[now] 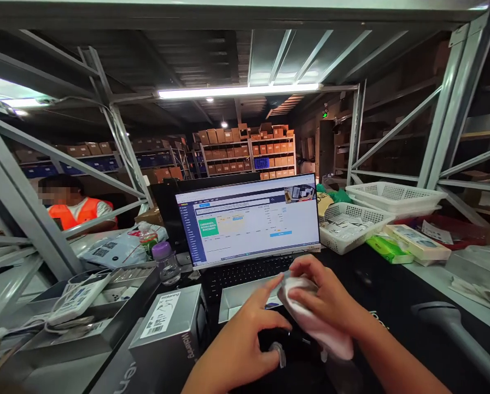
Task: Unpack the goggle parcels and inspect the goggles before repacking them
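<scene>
My right hand is closed around a crumpled white cloth, held just in front of the laptop's keyboard. My left hand reaches toward the cloth, its index finger stretched to touch the cloth's edge and its other fingers curled over a dark object beneath that I cannot make out. A small clear piece shows by my left thumb. The open laptop stands right behind both hands with its screen lit.
A grey boxed product lies left of my hands, next to trays of labelled packets and a purple-capped bottle. White baskets and flat boxes sit right. A scanner handle is near right. A person in an orange vest sits behind the left racking.
</scene>
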A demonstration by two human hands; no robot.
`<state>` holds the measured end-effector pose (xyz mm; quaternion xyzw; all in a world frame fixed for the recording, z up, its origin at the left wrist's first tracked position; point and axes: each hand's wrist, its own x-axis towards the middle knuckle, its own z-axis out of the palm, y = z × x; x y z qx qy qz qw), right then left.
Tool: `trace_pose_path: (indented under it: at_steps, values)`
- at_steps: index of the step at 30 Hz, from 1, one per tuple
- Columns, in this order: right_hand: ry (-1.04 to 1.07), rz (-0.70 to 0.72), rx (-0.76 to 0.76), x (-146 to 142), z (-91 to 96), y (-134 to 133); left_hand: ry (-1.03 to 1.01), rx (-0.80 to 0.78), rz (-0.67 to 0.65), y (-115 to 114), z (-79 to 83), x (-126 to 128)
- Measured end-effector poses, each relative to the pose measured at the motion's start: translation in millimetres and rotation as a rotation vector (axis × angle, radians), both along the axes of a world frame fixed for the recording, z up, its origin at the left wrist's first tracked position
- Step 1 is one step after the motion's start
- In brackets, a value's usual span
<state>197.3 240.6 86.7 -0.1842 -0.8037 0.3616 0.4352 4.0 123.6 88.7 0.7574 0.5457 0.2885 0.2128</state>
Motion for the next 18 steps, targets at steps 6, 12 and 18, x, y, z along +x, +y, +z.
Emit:
trace_pose_path:
  at_steps: [6,12,18]
  values:
    - [-0.163,0.121,-0.144,16.7,10.7,2.8,-0.019,0.095,-0.081,2.9,4.7,-0.3]
    - [-0.247,0.519,-0.525,27.7,12.8,28.6,0.13,0.189,0.061,-1.3,8.2,-15.8]
    - [0.096,0.251,-0.671,19.0,6.5,37.6,0.148,0.298,0.133,4.0,6.9,-31.7]
